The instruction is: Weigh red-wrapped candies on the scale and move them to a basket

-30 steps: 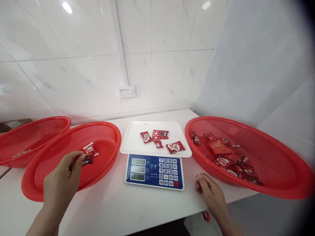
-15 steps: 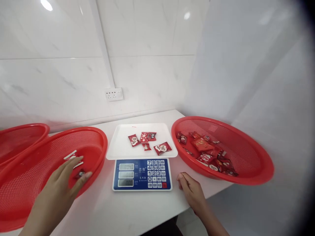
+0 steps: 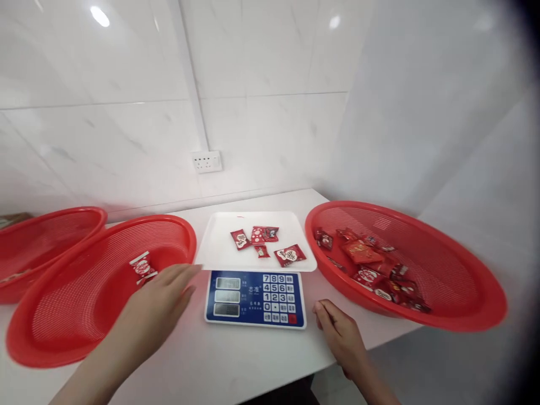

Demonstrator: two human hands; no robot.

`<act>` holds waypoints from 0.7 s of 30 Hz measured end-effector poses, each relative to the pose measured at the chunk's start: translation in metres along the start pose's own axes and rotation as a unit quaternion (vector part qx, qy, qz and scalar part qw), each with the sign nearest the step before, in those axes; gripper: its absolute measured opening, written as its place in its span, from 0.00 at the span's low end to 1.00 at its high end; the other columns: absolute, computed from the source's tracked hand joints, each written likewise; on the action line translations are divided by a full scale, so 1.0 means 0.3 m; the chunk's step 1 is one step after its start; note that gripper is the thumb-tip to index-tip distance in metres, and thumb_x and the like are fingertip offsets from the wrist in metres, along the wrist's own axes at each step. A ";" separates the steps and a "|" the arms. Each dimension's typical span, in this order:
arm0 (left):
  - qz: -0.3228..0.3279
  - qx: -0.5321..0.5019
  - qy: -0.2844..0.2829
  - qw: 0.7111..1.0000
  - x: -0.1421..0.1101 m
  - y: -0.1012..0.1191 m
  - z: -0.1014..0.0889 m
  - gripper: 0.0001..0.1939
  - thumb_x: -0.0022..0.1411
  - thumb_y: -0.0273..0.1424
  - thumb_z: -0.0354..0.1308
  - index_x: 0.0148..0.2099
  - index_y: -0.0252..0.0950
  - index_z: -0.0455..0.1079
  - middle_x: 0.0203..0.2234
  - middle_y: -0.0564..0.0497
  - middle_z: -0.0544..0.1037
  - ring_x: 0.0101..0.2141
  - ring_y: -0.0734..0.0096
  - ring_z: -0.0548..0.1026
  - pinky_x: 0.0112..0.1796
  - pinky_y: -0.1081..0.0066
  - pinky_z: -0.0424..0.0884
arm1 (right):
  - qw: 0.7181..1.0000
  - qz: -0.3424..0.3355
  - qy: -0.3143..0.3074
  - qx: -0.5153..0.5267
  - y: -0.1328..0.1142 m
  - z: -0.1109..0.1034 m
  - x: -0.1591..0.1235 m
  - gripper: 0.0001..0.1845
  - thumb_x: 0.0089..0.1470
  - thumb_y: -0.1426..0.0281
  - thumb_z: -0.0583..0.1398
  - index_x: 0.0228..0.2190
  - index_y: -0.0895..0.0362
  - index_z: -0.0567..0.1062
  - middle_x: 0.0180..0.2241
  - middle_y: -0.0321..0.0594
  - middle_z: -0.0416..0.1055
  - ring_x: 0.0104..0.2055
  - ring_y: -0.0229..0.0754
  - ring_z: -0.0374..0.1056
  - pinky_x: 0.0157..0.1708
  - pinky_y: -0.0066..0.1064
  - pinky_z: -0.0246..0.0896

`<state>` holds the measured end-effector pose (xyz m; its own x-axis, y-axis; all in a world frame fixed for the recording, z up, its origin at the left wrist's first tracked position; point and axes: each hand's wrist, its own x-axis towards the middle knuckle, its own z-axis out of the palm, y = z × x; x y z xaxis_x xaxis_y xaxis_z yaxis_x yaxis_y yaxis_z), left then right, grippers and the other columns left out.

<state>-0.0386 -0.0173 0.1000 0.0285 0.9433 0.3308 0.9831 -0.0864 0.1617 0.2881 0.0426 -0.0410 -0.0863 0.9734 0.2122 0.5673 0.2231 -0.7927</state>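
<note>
My left hand (image 3: 162, 301) hovers over the right rim of the near-left red basket (image 3: 185, 230), fingertips by the tray's lower-left corner. Its fingers and thumb are drawn near each other; whatever they hold, if anything, is hidden. Behind it a white-and-red candy packet (image 3: 142, 266) lies in that basket. Resting on the table right of the blue scale (image 3: 255, 299), my right hand (image 3: 340, 337) is closed in a loose fist with nothing showing. On the scale's white tray (image 3: 219, 253) lie several small red packets (image 3: 289, 255).
At right a large red basket (image 3: 459, 275) holds several red packets (image 3: 363, 251), overhanging the table's edge. Another red basket (image 3: 50, 230) stands far left. A wall socket (image 3: 207, 161) sits on the tiled wall behind the white table (image 3: 177, 360).
My left hand has moved right, out of the basket's middle toward the tray. A small dark packet beneath its fingers is no longer visible. My right hand stays beside the scale. The view shifted slightly.
</note>
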 end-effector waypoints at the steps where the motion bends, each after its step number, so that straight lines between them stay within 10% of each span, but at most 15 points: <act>1: 0.047 -0.006 -0.049 0.998 0.034 0.044 -0.008 0.19 0.62 0.35 0.41 0.52 0.43 0.66 0.47 0.49 0.73 0.47 0.62 0.71 0.42 0.64 0.70 | 1.000 -0.003 -0.002 0.000 0.000 0.000 0.000 0.22 0.58 0.55 0.46 0.21 0.54 0.63 0.17 0.32 0.60 0.21 0.36 0.60 0.23 0.25 0.55; 5: 0.101 -0.057 -0.172 0.978 0.207 0.152 0.017 0.21 0.63 0.34 0.40 0.57 0.42 0.59 0.54 0.48 0.67 0.51 0.64 0.67 0.48 0.64 0.66 | 1.000 -0.007 0.012 0.017 -0.005 0.001 -0.002 0.21 0.57 0.53 0.48 0.23 0.54 0.67 0.17 0.32 0.62 0.21 0.37 0.62 0.22 0.26 0.57; 12: 0.016 -0.084 -0.203 0.975 0.472 0.111 0.185 0.26 0.59 0.40 0.47 0.57 0.35 0.57 0.53 0.39 0.67 0.52 0.56 0.66 0.48 0.61 0.63 | 0.999 -0.023 0.022 0.008 -0.005 0.000 -0.011 0.22 0.57 0.53 0.48 0.23 0.54 0.66 0.17 0.33 0.62 0.20 0.38 0.61 0.22 0.26 0.58; 21: -0.015 -0.211 -0.162 0.964 0.475 0.133 0.176 0.24 0.49 0.30 0.58 0.51 0.38 0.61 0.44 0.46 0.69 0.40 0.65 0.70 0.37 0.68 0.66 | 0.999 -0.019 0.030 -0.006 0.004 0.005 -0.013 0.20 0.57 0.53 0.49 0.23 0.54 0.67 0.18 0.33 0.62 0.21 0.37 0.61 0.22 0.26 0.57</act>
<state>0.0143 0.1305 0.1044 0.1231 0.9921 0.0225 0.8256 -0.1149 0.5525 0.2879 0.0393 -0.0437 -0.0597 0.9593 0.2760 0.5736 0.2592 -0.7770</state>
